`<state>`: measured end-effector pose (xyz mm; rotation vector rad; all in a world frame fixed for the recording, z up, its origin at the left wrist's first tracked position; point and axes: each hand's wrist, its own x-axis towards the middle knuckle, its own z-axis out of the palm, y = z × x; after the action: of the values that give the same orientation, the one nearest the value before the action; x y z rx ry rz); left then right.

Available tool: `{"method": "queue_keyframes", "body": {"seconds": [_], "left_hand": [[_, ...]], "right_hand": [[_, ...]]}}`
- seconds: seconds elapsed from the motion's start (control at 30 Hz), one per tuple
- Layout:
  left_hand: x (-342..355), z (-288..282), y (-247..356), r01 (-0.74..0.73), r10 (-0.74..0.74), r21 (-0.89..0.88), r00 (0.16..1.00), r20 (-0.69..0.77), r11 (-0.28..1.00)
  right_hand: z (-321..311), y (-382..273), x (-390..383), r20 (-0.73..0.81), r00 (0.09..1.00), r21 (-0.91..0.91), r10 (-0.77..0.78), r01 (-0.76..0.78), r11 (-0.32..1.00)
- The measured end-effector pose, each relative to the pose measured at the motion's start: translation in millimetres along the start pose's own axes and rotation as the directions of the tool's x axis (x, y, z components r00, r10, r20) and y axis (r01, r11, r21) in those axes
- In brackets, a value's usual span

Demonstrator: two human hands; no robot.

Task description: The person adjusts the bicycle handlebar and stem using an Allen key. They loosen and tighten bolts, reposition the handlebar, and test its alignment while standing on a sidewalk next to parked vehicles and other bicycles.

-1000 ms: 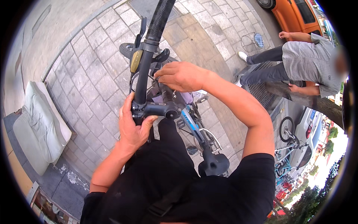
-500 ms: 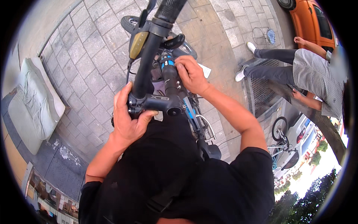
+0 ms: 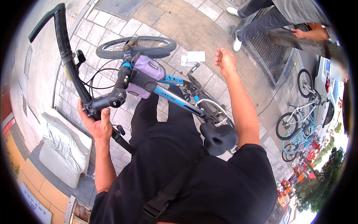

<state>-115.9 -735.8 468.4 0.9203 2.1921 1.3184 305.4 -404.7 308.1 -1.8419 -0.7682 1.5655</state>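
A bicycle with a black and blue frame stands in front of me, leaning against my legs. My left hand is wrapped round the middle of its black handlebar, beside the stem. The bar is turned so that one curved end points far left. Off to the right, apart from the bicycle, I hold my right hand up with its fingers curled closed. Whatever may be in it is hidden. Purple and black bags hang on the frame behind the stem, and the front wheel lies sideways beyond.
White papers lie on the paving near the pedal. A person stands by a metal mesh panel at the far right. Parked bicycles and a white car are on the right. A pale folded mattress leans at the left.
My right hand has left the area by the stem and swung out to the right. The handlebar has shifted left with my left hand still on it. My view has turned and widened.
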Motion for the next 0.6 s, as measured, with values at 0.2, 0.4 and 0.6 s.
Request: {"method": "queue_keyframes", "body": {"seconds": [0.2,0.4,0.6], "left_hand": [[2,-8,1,-0.091,0.084,0.091,0.993,0.077,0.992],[26,-4,27,-0.184,0.162,0.097,0.965,0.204,0.978],[66,18,50,-0.376,0.306,0.273,0.914,0.266,0.886]], "right_hand": [[-10,64,-114,0.138,0.974,-0.439,0.178,-0.1,0.893],[23,57,-254,0.318,0.938,-0.685,-0.138,0.328,0.651],[58,92,-326,0.324,0.882,-0.569,-0.343,0.471,0.674]]}}
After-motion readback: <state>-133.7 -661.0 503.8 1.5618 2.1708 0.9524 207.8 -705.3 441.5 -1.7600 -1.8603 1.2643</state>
